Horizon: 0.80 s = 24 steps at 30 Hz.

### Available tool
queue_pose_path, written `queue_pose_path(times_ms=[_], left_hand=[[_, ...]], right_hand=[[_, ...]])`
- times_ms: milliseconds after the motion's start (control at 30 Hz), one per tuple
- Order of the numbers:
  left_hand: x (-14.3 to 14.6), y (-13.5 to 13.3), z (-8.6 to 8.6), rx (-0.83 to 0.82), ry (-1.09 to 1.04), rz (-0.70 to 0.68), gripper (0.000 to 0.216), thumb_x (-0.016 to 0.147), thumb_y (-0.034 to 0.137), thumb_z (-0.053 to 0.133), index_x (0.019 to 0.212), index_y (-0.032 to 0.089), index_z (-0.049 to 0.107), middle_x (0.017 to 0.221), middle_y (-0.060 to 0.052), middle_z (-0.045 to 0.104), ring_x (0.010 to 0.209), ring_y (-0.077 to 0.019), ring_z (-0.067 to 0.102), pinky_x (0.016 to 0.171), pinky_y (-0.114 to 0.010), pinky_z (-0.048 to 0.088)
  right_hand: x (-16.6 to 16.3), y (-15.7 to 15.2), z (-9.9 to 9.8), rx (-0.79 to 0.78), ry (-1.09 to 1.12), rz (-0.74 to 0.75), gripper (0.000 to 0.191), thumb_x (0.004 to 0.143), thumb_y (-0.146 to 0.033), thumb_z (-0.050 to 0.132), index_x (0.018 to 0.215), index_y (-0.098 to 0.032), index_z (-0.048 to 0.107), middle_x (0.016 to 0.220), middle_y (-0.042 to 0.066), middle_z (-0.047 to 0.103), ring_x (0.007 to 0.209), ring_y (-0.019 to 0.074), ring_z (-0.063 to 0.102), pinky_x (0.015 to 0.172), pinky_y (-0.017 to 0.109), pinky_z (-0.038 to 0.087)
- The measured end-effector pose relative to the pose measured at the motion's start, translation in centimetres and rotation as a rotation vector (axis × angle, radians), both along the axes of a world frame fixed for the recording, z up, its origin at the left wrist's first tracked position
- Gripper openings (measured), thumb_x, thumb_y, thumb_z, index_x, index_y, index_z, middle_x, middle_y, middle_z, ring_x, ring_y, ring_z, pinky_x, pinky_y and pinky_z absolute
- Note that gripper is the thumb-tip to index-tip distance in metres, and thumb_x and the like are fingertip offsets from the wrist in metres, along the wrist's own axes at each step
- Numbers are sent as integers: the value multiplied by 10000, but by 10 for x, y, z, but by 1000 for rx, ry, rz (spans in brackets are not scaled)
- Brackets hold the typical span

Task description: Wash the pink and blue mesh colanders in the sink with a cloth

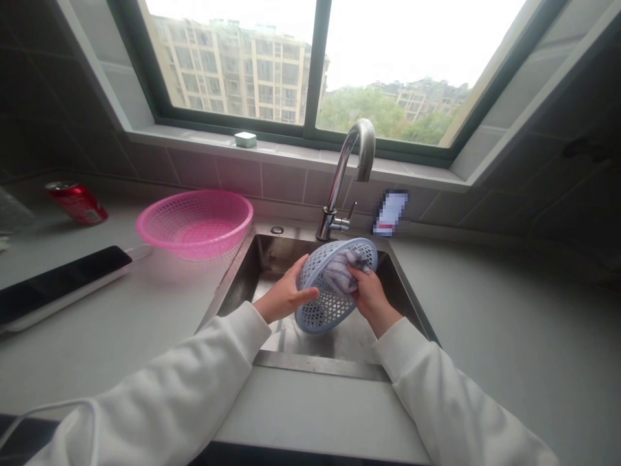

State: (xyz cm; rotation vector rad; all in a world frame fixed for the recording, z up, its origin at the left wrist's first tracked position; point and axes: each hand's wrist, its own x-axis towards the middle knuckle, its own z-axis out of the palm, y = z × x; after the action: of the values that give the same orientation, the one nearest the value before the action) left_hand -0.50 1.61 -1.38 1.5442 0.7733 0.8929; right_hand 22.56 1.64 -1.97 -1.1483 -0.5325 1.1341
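Note:
Over the metal sink (327, 364) I see a blue-grey plastic colander (323, 314), tilted so that its inside faces me and to the right. My left hand (286, 294) grips its left side, with the thumb inside the rim and the other fingers behind the wall. A bunched whitish cloth with dark stripes (338, 273) is in my right hand (371, 294), pressed against the inside of the colander. The fingers under the cloth are partly hidden.
A steel faucet (334, 188) rises behind the sink. On the left counter are a pink basket (194, 241), a red can (77, 204) and a long black-topped white device (63, 285). A phone (391, 212) leans at the back right; a small green box (245, 140) sits on the sill.

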Motion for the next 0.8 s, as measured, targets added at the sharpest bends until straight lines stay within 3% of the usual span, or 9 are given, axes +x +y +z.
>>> queue_pose_path(times_ms=[133,233,367,533,800], left_hand=[[-1,-6,13,115,249,11,1269,629,649,887,1651,213,274,1594,-217,423,1493,-461,391,1265,-629,255],[1,-10,19,143,298,5,1282,608,581,911,1656,216,269,1529,-216,458,1447,-456,439,1244,-631,295],[4,-11,18,159,285,-2,1262,608,515,922,1655,232,278,1476,-191,475,1413,-441,465,1228,-612,331],[5,-12,17,242,223,-9,1252,583,444,949,1644,268,307,1450,-159,485,1390,-410,481,1242,-591,322],[6,-16,16,343,100,-16,1245,605,445,948,1648,283,286,1546,-167,413,1475,-432,394,1269,-579,290]], right_hand=[[-3,-3,5,72,-3,-18,416,584,-206,858,970,-213,705,888,5,782,840,213,738,748,320,616],[-7,-8,9,140,-113,45,448,617,-230,825,1041,-233,681,995,12,784,951,231,740,877,364,606],[-15,-20,15,213,-367,188,512,651,-277,789,1143,-233,654,1198,70,767,1156,301,702,1063,466,537],[-23,-28,20,311,-721,370,401,733,-346,717,1117,-230,691,1256,109,758,1233,336,669,1148,516,471],[-26,-27,24,377,-922,460,475,783,-360,700,1245,-250,702,1377,96,709,1334,368,607,1223,574,388]])
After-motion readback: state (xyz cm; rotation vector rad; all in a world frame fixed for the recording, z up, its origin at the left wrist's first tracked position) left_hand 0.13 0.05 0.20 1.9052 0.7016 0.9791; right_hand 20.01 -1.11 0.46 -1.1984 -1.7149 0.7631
